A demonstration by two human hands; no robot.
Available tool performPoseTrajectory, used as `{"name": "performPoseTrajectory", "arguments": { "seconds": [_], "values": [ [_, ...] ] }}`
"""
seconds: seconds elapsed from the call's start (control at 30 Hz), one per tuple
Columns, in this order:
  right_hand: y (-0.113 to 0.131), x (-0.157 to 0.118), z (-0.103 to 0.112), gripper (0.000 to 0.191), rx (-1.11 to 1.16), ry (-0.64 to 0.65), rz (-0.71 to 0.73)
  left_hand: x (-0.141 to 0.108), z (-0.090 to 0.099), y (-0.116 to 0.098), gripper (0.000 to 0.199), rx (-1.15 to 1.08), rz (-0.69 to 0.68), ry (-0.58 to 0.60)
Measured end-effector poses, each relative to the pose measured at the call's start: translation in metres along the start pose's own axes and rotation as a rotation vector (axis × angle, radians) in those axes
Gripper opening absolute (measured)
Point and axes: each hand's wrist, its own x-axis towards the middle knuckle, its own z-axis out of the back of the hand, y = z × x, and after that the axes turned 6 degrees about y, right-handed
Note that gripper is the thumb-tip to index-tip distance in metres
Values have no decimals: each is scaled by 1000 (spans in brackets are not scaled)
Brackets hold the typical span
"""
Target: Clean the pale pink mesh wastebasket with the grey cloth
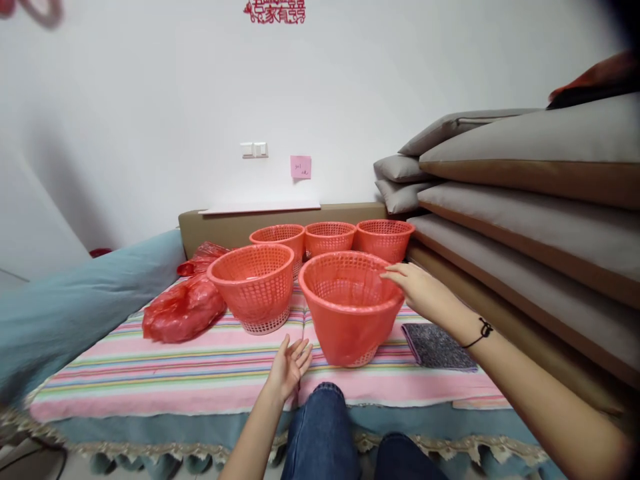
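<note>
The nearest red plastic basket stands upright on the striped cloth in front of my knees, with what looks like a thin red plastic bag lining it. My right hand rests at its right rim, fingers stretched out over the edge. Palm up and fingers spread, my left hand is just left of the basket's lower part, apart from it and holding nothing. A second red basket stands to the left, and three more, a left one, a middle one and a right one, line the back.
Crumpled red plastic bags lie at the left. A dark grey folded cloth is at the right. Stacked grey cushions rise along the right side, and a blue-covered armrest bounds the left.
</note>
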Motion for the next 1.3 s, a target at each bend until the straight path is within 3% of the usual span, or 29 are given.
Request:
{"name": "performPoseTrajectory", "arguments": {
  "seconds": [0.13, 0.23, 0.33, 0.43, 0.6, 0.7, 0.77, 0.83, 0.97, 1.03, 1.1, 1.2, 1.3],
  "values": [
    [62, 24, -11, 36, 138, -11, 86, 7, -10, 15, 28, 46, 25, -42],
    [107, 40, -34, 41, 33, 94, -19, 14, -20, 24, 26, 48, 14, -45],
    [127, 43, -56, 39, -94, 204, -105, 17, -28, 29, 24, 79, 5, -23],
    [123, 36, -68, 39, -165, 208, -53, 17, -32, 31, 23, 155, -2, 10],
    [96, 19, -71, 35, -198, 78, 46, 21, -25, 37, 26, 350, -89, -9],
    [82, 10, -72, 36, -202, -37, 125, 22, -17, 40, 19, 507, -216, -79],
    [77, 7, -74, 36, -197, -103, 155, 20, -14, 31, 10, 619, -379, -158],
    [74, 6, -76, 36, -189, -152, 168, 17, -15, 7, 6, 724, -585, -233],
    [74, 10, -80, 38, -185, -192, 180, 11, -29, -75, 38, 1024, -949, -240],
    [75, 12, -81, 38, -185, -188, 182, 10, -34, -113, 48, 1735, -1189, -386],
    [76, 13, -82, 37, -181, -186, 180, 9, -32, -133, 50, 1934, -1215, -431],
    [77, 12, -82, 36, -172, -190, 177, 4, -17, -128, 52, 2024, -1184, -461],
    [76, 9, -82, 36, -177, -194, 181, -6, 1, -96, 57, 2164, -1211, -519]
  ]
}}
